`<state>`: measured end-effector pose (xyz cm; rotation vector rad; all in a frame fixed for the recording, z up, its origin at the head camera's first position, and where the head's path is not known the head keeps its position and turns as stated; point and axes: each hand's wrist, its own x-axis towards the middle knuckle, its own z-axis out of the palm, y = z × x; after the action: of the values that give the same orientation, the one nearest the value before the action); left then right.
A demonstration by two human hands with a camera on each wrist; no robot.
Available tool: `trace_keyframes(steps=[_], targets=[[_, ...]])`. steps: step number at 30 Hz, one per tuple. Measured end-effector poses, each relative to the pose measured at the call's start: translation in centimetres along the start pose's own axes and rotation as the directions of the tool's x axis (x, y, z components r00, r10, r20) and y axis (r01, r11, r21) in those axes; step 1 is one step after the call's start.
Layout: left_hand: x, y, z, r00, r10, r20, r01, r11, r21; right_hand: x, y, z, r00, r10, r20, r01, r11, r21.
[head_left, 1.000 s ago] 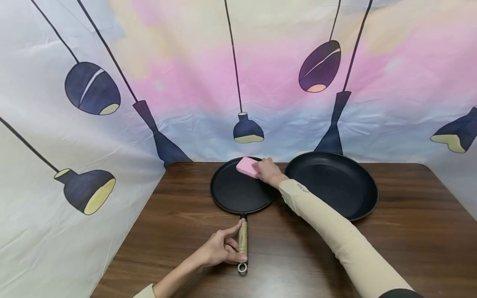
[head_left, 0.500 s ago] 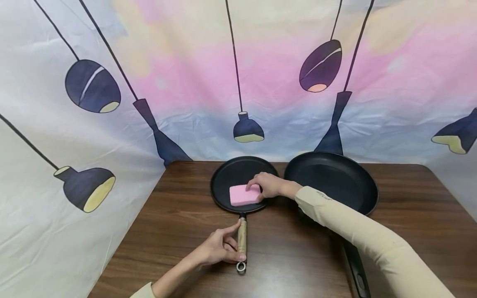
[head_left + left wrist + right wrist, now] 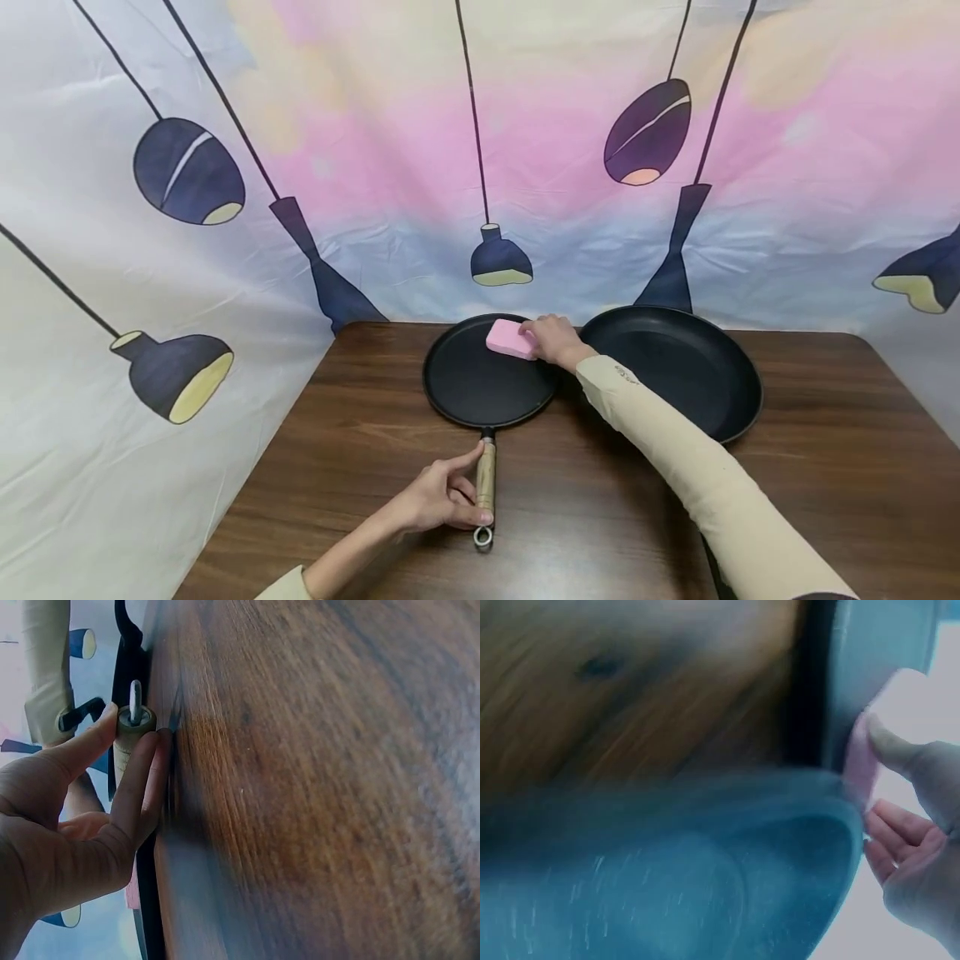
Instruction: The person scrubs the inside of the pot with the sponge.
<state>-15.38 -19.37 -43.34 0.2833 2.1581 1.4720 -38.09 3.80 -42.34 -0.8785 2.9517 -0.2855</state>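
At round pan [image 3: 480, 387] | right hand [image 3: 557, 337] grips blocky sponge [image 3: 507, 339] | left hand [image 3: 441, 497] pinches wooden handle [image 3: 487, 479]

The matt pan [image 3: 480, 387] has a smooth wooden handle [image 3: 487, 477] at six o'clock, tipped with a shiny metal ring [image 3: 483, 547]; foam sponge [image 3: 506, 338], glossy wood-grain table [image 3: 600, 533], creased cloth backdrop [image 3: 390, 208].

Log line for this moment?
left hand: pinches wooden handle | right hand: holds pink sponge at flat pan | deeper pan: right of flat pan
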Motion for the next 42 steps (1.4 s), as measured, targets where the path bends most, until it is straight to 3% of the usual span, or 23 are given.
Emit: trace_keyframes(steps=[3, 7, 12, 17, 21, 26, 33, 37, 42], targets=[[0.2, 0.1, 0.1, 1.000, 0.001, 0.005, -0.001, 1.000, 0.011, 0.1, 0.5, 0.0, 0.998, 0.050, 0.030, -0.051, 0.998, 0.021], [0.3, 0.1, 0.2, 1.000, 0.001, 0.011, -0.001, 1.000, 0.012, -1.4, 0.7, -0.5, 0.994, -0.040, 0.098, 0.032, 0.996, 0.081], [0.7, 0.3, 0.3, 1.000, 0.013, 0.019, -0.013, 1.000, 0.022, -4.3, 0.7, -1.3, 0.968, -0.178, 0.175, 0.151, 0.976, 0.158], [0.9, 0.5, 0.4, 1.000, 0.021, 0.021, -0.022, 0.999, 0.039, -5.5, 0.9, -1.5, 0.947, -0.240, 0.213, 0.199, 0.960, 0.194], [1.0, 0.6, 0.6, 1.000, 0.015, 0.025, -0.016, 0.999, 0.046, -4.9, 1.4, -1.9, 0.956, -0.221, 0.192, 0.189, 0.967, 0.172], [1.1, 0.5, 0.7, 1.000, 0.009, 0.024, -0.010, 0.998, 0.059, -3.7, 2.8, -1.9, 0.988, -0.067, 0.136, 0.055, 0.995, 0.088], [1.4, 0.4, 0.9, 1.000, -0.002, 0.031, 0.000, 0.998, 0.058, -3.4, 2.7, -2.0, 0.976, 0.024, 0.215, -0.030, 0.999, 0.023], [1.6, 0.5, 0.8, 0.999, 0.009, 0.031, -0.011, 0.999, 0.051, -4.1, 1.6, -2.5, 0.965, 0.011, 0.262, -0.010, 1.000, -0.005], [0.5, 0.1, -0.4, 1.000, -0.002, 0.002, 0.002, 0.998, 0.068, -4.1, -1.5, -1.7, 0.965, -0.161, 0.206, 0.160, 0.987, 0.023]])
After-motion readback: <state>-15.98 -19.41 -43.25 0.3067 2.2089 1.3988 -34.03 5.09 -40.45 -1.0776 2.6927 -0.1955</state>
